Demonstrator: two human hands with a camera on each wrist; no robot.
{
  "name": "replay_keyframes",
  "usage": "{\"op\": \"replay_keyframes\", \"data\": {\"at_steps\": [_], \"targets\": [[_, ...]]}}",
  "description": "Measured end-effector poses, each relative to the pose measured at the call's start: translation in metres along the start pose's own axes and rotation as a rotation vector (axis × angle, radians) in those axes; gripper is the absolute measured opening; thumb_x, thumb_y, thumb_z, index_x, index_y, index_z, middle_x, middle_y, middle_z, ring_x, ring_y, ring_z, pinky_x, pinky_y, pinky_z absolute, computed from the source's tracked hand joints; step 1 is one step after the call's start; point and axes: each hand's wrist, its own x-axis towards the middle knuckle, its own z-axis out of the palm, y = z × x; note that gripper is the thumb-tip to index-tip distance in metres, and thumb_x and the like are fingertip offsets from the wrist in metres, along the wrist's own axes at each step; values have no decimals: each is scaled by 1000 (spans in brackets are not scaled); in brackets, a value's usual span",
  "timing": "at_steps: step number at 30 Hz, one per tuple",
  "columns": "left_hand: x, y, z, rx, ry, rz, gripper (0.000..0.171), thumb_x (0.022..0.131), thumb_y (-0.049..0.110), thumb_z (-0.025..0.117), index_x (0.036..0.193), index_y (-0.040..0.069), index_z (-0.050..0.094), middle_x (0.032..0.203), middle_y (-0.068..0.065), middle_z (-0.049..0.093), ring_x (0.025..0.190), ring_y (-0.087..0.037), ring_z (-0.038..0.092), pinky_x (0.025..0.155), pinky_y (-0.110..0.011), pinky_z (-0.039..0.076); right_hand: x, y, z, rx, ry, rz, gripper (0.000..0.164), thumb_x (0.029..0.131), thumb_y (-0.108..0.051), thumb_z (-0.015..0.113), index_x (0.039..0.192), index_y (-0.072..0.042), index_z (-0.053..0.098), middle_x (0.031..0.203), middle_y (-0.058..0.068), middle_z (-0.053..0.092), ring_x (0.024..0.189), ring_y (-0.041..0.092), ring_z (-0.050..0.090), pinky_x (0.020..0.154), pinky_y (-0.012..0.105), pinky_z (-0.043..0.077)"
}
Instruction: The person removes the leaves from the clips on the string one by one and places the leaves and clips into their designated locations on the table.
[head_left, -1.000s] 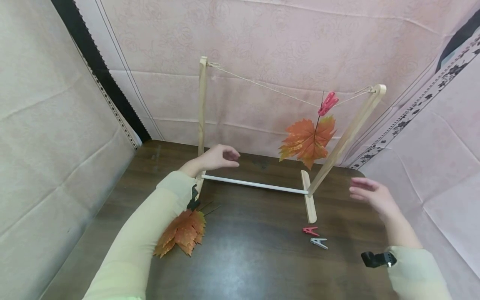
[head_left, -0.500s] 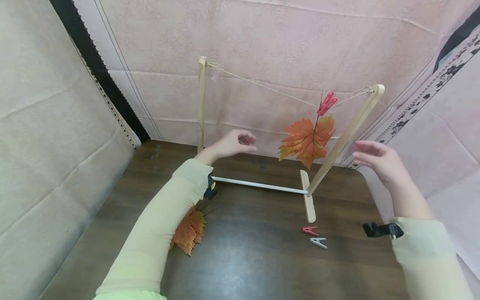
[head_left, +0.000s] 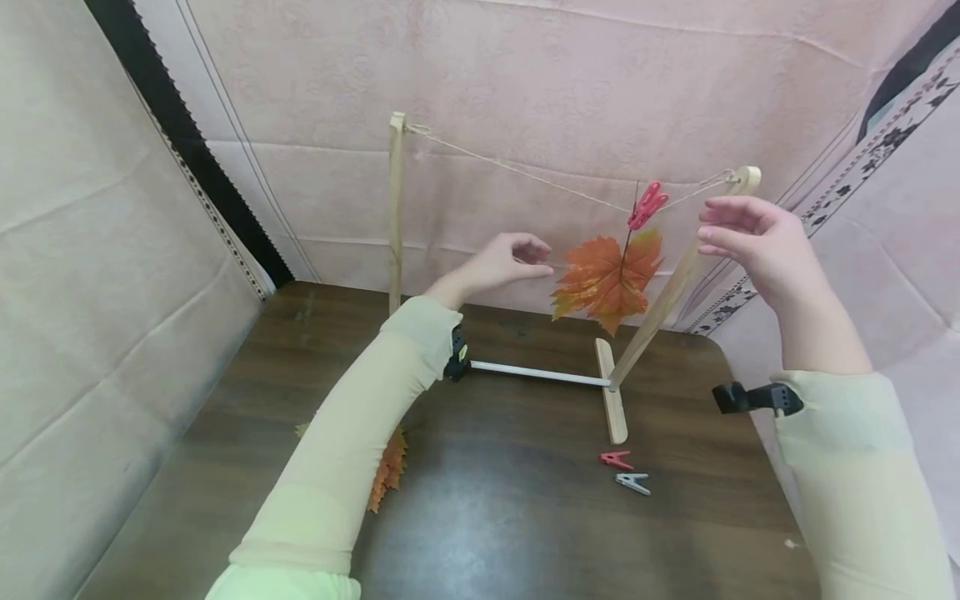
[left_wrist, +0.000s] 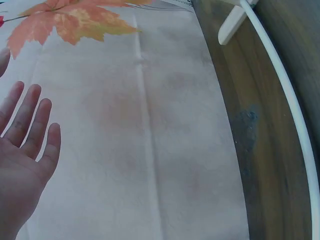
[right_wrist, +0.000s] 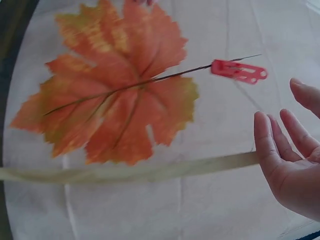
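Note:
An orange maple leaf point(head_left: 609, 279) hangs by its stem from a string point(head_left: 517, 170), held there by a red clothespin point(head_left: 647, 206). My left hand point(head_left: 502, 265) is raised left of the leaf, fingers loosely bent with nothing between them. In the left wrist view its fingers point(left_wrist: 36, 125) spread below the leaf point(left_wrist: 75, 22). My right hand point(head_left: 757, 242) is up beside the right wooden post point(head_left: 660, 308), overlapping its upper part in the head view. It too is empty, and the right wrist view shows the clothespin point(right_wrist: 239, 71) just beyond its fingertips.
A white rod point(head_left: 536, 374) joins the stand's posts low down; the left post point(head_left: 396, 208) is upright. On the brown table point(head_left: 495, 517) lie a red clothespin point(head_left: 617, 460) and a grey one point(head_left: 632, 482). More leaves point(head_left: 388, 471) lie partly hidden under my left arm.
Both hands have risen: the left has moved right toward the hanging leaf, and the right has come up from low beside the stand to the right post. The leaf still hangs.

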Motion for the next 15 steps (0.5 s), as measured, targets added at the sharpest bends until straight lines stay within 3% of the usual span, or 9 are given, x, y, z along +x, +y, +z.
{"op": "replay_keyframes", "data": {"at_steps": [4, 7, 13, 15], "targets": [[10, 8, 5, -10, 15, 23, 39, 85, 24, 70, 118, 7, 59, 115, -7, 62, 105, -15, 57, 90, -25, 45, 7, -13, 5, 85, -11, -17, 32, 80, 7, 67, 106, -10, 65, 98, -2, 68, 87, 7, 65, 68, 18, 53], [18, 13, 9, -46, 21, 39, 40, 85, 23, 69, 119, 5, 58, 117, -9, 61, 105, -16, 57, 89, -24, 45, 13, -22, 9, 85, -21, -14, 35, 79, 6, 68, 111, -8, 63, 100, -2, 67, 88, 8, 65, 69, 19, 53], [31, 24, 19, -81, 14, 62, 44, 85, 23, 69, 122, 4, 57, 121, -11, 60, 106, -17, 57, 89, -22, 46, 25, -30, 16, -48, -47, 43, 55, 79, 0, 71, 130, -3, 50, 107, -4, 62, 89, 5, 65, 70, 17, 52], [34, 26, 23, -89, 10, 58, 45, 84, 23, 70, 123, 5, 56, 122, -9, 60, 107, -17, 57, 89, -21, 46, 29, -31, 19, -154, -57, 67, 60, 81, -5, 70, 135, -4, 45, 115, -1, 59, 89, 2, 64, 71, 15, 52]]}}
